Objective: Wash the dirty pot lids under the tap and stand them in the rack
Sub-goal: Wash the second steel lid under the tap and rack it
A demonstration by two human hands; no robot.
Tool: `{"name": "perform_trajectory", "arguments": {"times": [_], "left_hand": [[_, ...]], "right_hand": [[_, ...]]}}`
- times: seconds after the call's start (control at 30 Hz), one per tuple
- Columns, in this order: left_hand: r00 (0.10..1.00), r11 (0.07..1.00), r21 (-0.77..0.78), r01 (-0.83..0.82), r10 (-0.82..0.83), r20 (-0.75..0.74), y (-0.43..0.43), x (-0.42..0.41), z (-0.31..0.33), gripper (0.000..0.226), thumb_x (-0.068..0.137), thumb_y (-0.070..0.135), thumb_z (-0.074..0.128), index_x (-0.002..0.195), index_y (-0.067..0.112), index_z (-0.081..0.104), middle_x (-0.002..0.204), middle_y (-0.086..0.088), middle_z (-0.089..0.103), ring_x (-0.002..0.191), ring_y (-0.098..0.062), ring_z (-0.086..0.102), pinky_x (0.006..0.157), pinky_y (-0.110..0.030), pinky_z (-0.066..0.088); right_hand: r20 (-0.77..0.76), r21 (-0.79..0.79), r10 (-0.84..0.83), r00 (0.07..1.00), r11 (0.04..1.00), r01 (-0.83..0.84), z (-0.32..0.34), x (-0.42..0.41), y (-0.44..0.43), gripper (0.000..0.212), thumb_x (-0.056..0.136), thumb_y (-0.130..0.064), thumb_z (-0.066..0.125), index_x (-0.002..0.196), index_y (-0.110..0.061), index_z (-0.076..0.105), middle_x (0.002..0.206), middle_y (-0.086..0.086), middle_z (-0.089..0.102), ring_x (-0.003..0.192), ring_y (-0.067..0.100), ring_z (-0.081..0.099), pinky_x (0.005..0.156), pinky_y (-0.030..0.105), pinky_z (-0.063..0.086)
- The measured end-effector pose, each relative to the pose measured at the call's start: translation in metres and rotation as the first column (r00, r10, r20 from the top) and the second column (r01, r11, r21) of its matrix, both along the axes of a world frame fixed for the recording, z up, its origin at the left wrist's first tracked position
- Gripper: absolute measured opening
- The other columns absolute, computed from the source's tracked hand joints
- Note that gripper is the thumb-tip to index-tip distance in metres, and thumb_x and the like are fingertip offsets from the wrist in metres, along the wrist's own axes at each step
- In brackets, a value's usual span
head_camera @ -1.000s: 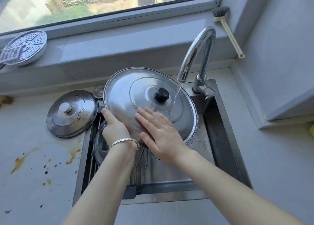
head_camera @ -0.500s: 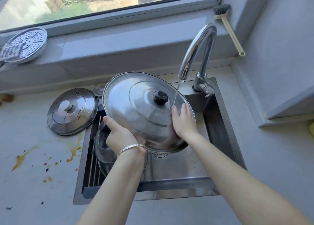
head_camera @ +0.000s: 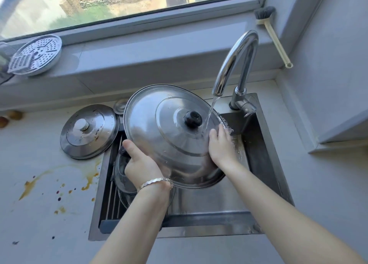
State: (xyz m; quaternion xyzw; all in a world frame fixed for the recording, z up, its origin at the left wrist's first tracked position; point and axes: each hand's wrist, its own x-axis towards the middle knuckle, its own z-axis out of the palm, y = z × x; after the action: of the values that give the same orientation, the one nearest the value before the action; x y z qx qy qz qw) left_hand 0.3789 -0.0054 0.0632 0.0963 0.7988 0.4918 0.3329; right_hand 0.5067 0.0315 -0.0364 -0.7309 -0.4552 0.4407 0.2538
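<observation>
Lid (head_camera: 169, 136) gripped by left hand (head_camera: 142, 164), right hand (head_camera: 221, 146) flat on it, over sink (head_camera: 264, 164) in stained counter (head_camera: 49, 194).

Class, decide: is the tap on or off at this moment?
On. A stream of water runs from the tap's spout onto the big lid and splashes at the right hand.

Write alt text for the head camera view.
Two bare hands tilt a large steel lid under the running tap over the sink: left hand gripping its lower edge, right hand rubbing under the stream. A smaller stained lid lies on the spattered counter.
</observation>
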Motion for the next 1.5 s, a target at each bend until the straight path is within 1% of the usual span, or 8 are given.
{"name": "perform_trajectory", "arguments": {"times": [0.1, 0.4, 0.87, 0.97, 1.07, 1.23, 1.33, 1.5], "left_hand": [[0.998, 0.998, 0.029, -0.053, 0.052, 0.03, 0.002, -0.005, 0.002, 0.058, 0.091, 0.06, 0.031, 0.059, 0.015, 0.048, 0.064, 0.004, 0.051, 0.057, -0.013, 0.045, 0.055, -0.028, 0.038], [0.973, 0.972, -0.051, 0.229, -0.227, 0.044, -0.004, -0.022, -0.004, 0.047, 0.092, 0.054, 0.036, 0.063, 0.018, 0.045, 0.068, 0.006, 0.049, 0.06, -0.008, 0.045, 0.051, -0.021, 0.035], [0.926, 0.923, -0.068, 0.378, -0.375, 0.05, 0.002, -0.009, -0.028, 0.056, 0.093, 0.051, 0.036, 0.109, 0.004, 0.062, 0.093, -0.01, 0.063, 0.087, -0.024, 0.06, 0.079, -0.031, 0.046], [0.936, 0.935, -0.057, 0.351, -0.347, 0.06, -0.002, -0.01, -0.027, 0.052, 0.093, 0.051, 0.035, 0.071, 0.007, 0.055, 0.069, -0.002, 0.055, 0.063, -0.016, 0.051, 0.055, -0.026, 0.038], [0.94, 0.939, -0.063, 0.338, -0.334, 0.071, -0.005, -0.012, -0.026, 0.054, 0.093, 0.054, 0.034, 0.059, 0.012, 0.042, 0.063, -0.003, 0.046, 0.056, -0.017, 0.043, 0.051, -0.026, 0.032], [0.915, 0.931, -0.064, 0.358, -0.336, 0.222, -0.013, -0.011, -0.049, 0.046, 0.092, 0.055, 0.034, 0.082, 0.013, 0.049, 0.072, 0.001, 0.052, 0.068, -0.019, 0.051, 0.063, -0.029, 0.043], [0.883, 0.903, -0.138, 0.407, -0.35, 0.311, -0.019, -0.006, -0.08, 0.062, 0.089, 0.063, 0.032, 0.118, 0.012, 0.053, 0.1, -0.006, 0.064, 0.097, -0.024, 0.058, 0.095, -0.04, 0.047], [0.849, 0.795, -0.337, 0.505, -0.385, 0.362, -0.025, 0.01, -0.107, 0.058, 0.098, 0.042, 0.029, 0.132, -0.002, 0.044, 0.136, -0.018, 0.048, 0.123, -0.032, 0.048, 0.098, -0.033, 0.039]], "right_hand": [[0.089, 0.178, 0.166, 0.982, 0.967, -0.18, 0.004, -0.015, -0.026, 0.051, 0.101, -0.029, 0.024, 0.149, -0.017, 0.011, 0.158, 0.001, 0.0, 0.145, 0.012, -0.005, 0.118, 0.033, -0.004], [0.101, 0.154, 0.274, 0.956, 0.945, -0.287, 0.006, 0.03, 0.045, 0.048, 0.101, -0.024, 0.027, 0.146, -0.008, 0.025, 0.156, 0.003, 0.019, 0.144, 0.013, 0.011, 0.115, 0.025, 0.003], [0.593, 0.158, 0.695, 0.406, 0.393, -0.906, 0.047, -0.027, -0.006, 0.062, 0.097, -0.049, 0.026, 0.149, -0.024, 0.002, 0.157, -0.008, -0.006, 0.143, 0.008, -0.012, 0.115, 0.03, -0.012], [0.49, 0.185, 0.539, 0.685, 0.704, -0.686, 0.03, 0.006, 0.008, 0.065, 0.094, -0.056, 0.025, 0.148, -0.02, 0.02, 0.158, -0.003, 0.009, 0.145, 0.012, 0.003, 0.118, 0.038, -0.001], [0.185, 0.097, 0.078, 0.98, 0.991, -0.097, -0.006, 0.05, 0.01, 0.063, 0.093, -0.051, 0.027, 0.14, -0.01, 0.038, 0.15, 0.011, 0.032, 0.14, 0.024, 0.024, 0.115, 0.041, 0.018], [-0.18, -0.469, -0.375, 0.909, 0.845, 0.256, -0.052, 0.096, -0.024, 0.071, 0.091, -0.055, 0.035, 0.135, 0.0, 0.043, 0.139, 0.012, 0.046, 0.126, 0.031, 0.045, 0.106, 0.039, 0.036], [-0.046, -0.302, -0.477, 0.878, 0.844, 0.443, -0.045, 0.116, -0.034, 0.042, 0.096, -0.029, 0.044, 0.116, 0.005, 0.058, 0.12, 0.019, 0.059, 0.113, 0.033, 0.053, 0.086, 0.032, 0.041], [0.123, -0.069, -0.489, 0.864, 0.864, 0.499, -0.028, 0.144, -0.033, 0.033, 0.083, -0.031, 0.051, 0.085, -0.002, 0.068, 0.086, 0.019, 0.062, 0.089, 0.031, 0.059, 0.071, 0.033, 0.04]]}}
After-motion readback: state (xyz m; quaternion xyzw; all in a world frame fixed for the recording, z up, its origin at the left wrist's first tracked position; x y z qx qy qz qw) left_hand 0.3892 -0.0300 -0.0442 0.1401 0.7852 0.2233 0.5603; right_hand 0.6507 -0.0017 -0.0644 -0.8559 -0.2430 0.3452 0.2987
